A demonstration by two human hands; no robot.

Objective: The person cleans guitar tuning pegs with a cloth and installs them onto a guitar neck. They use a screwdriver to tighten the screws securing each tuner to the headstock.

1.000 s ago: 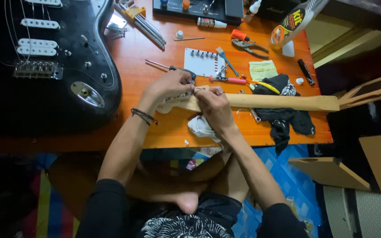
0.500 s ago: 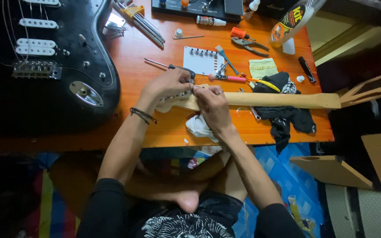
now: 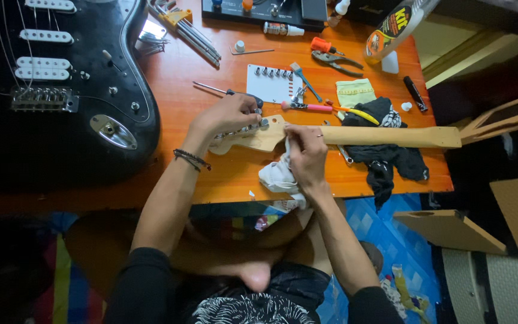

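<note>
A pale wooden guitar neck (image 3: 385,136) lies across the orange table (image 3: 211,168), headstock to the left. My left hand (image 3: 226,114) grips the headstock end by its row of metal tuners. My right hand (image 3: 306,150) presses a white cloth (image 3: 277,177) against the neck just right of the headstock, with the cloth hanging down over the table's near edge.
A black electric guitar body (image 3: 73,84) fills the table's left. Behind the neck lie a white card with small metal parts (image 3: 268,84), screwdrivers (image 3: 307,107), pliers (image 3: 334,59), a green cloth (image 3: 355,91) and a black cloth (image 3: 385,156). Cardboard pieces (image 3: 451,231) lie on the floor at right.
My hands have stayed on the headstock and cloth, with only small shifts of the right hand along the neck. The view has drifted slightly.
</note>
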